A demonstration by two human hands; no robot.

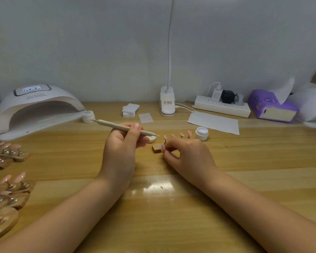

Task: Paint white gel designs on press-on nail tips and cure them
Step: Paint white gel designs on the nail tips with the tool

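Note:
My left hand (123,143) grips a beige dotting pen (124,127), its tip over a small white lid (152,139). My right hand (185,155) pinches a wooden nail-tip holder (156,148) that carries a row of pink nail tips (181,134) on short stems. An open white gel jar (201,133) stands just right of the tips. The white curing lamp (36,108) sits at the back left with its display lit and its opening facing me.
Several wooden holders with pink tips (7,187) lie along the left edge. A closed gel jar (88,116), wipe pads (129,110), paper sheet (214,123), desk lamp base (167,103), power strip (223,106) and purple tissue box (274,106) line the back.

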